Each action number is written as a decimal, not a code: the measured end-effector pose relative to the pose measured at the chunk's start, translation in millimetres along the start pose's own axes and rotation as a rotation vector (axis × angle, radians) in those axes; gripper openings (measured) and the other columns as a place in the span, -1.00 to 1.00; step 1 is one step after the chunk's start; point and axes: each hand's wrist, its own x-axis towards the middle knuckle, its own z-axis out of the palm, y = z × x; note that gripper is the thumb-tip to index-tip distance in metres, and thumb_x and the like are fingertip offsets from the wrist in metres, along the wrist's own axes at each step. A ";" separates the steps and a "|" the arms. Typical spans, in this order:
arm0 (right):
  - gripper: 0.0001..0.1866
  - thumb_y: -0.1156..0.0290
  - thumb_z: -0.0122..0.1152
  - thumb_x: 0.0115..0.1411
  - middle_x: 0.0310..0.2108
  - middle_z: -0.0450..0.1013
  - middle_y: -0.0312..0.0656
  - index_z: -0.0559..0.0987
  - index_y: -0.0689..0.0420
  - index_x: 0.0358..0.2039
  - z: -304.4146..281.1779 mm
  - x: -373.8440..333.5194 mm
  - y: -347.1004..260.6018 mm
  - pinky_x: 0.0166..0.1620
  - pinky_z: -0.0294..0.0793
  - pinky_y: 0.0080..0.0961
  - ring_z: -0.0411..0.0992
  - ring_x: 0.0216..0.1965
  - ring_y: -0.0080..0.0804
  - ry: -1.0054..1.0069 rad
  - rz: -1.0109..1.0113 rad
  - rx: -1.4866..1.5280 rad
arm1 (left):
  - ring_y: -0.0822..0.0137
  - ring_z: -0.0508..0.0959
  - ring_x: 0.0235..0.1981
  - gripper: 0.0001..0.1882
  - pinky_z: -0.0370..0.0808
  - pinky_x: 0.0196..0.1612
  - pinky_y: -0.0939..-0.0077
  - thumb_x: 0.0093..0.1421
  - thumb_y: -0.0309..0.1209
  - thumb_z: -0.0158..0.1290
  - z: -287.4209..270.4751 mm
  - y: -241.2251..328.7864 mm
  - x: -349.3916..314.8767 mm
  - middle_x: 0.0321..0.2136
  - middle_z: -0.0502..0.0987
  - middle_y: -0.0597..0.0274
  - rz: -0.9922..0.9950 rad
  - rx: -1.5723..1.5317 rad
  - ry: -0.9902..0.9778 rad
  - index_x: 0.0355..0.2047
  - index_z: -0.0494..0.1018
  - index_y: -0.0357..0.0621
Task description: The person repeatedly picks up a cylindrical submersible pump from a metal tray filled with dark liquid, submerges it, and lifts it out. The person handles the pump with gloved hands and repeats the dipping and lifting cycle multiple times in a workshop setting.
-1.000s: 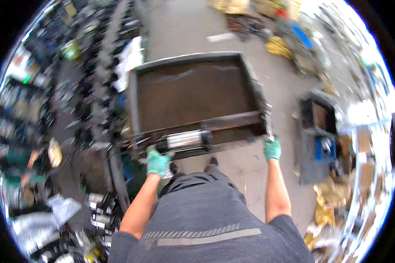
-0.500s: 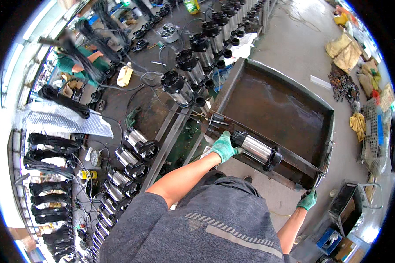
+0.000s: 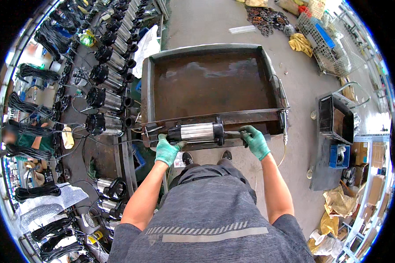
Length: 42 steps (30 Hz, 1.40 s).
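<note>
A submersible pump [image 3: 196,132] with a shiny steel body and black ends lies on its side along the near ledge of a steel tank. My left hand [image 3: 167,151], in a green glove, grips its black left end from the near side, thumb along its underside. At the other end, my gloved right hand [image 3: 256,143] is closed around a slim metal rod-like tool [image 3: 232,132]. The tool points left and meets the pump's right end. Its grip is hidden in my fingers, so its exact kind is unclear.
The steel tank [image 3: 148,94] holds shallow brown liquid. A row of similar pumps [image 3: 107,100] stands on the bench at left, among black cable coils [image 3: 36,191]. To the right are a black cart [image 3: 331,116] and a wire basket [image 3: 322,48]. Another person [image 3: 28,141] is at far left.
My view has swung to the right. My right hand has come from the tank's right corner to the pump's right end with the metal tool. My left hand stays at the pump's left end.
</note>
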 end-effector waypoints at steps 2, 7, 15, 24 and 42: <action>-0.82 0.43 0.19 0.39 -0.43 0.51 -0.37 0.60 0.13 -0.04 10.4 4.3 -1.0 -0.45 0.40 -0.60 0.38 -0.51 -0.65 -0.028 -0.019 0.001 | 0.07 0.62 -0.14 -0.28 0.55 -0.03 0.25 -0.07 -0.26 0.53 -0.4 -1.4 -0.1 -0.15 0.63 -0.06 0.031 0.025 0.017 -0.04 0.37 -0.33; -0.81 0.34 0.19 0.41 -0.45 0.48 -0.41 0.60 0.13 -0.07 19.0 13.8 7.4 -0.47 0.37 -0.64 0.32 -0.54 -0.69 -0.074 -0.003 0.014 | 0.06 0.62 -0.13 -0.24 0.54 -0.02 0.24 -0.06 -0.20 0.53 -3.4 3.3 -1.4 -0.14 0.63 -0.07 0.029 0.069 -0.002 -0.01 0.36 -0.34; -0.53 0.07 0.07 0.43 -0.28 0.59 0.12 0.56 0.27 0.01 19.9 37.5 40.2 -0.07 0.49 -0.05 0.54 -0.15 0.23 0.107 -0.151 -0.453 | 0.04 0.62 -0.11 -0.23 0.54 0.00 0.23 -0.05 -0.17 0.53 -3.0 7.2 0.0 -0.12 0.63 -0.09 0.002 0.103 -0.024 0.00 0.36 -0.35; -0.70 0.17 0.04 0.46 -0.30 0.60 0.11 0.45 0.15 -0.03 37.4 36.2 38.9 -0.27 0.52 -0.01 0.57 -0.26 0.19 0.303 -0.195 -0.446 | -0.07 0.62 -0.06 -0.19 0.53 0.01 0.15 -0.09 -0.15 0.53 2.1 -10.1 3.6 -0.08 0.62 -0.16 0.000 0.080 0.001 0.02 0.36 -0.33; -0.68 0.15 0.11 0.45 -0.42 0.49 -0.28 0.63 0.14 -0.26 21.1 46.9 35.4 -0.41 0.49 -0.39 0.46 -0.47 -0.42 0.001 0.165 0.207 | -0.01 0.65 -0.12 -0.19 0.55 -0.02 0.22 -0.08 -0.11 0.54 1.3 -11.2 4.3 -0.13 0.64 -0.12 0.033 0.048 -0.015 0.00 0.38 -0.35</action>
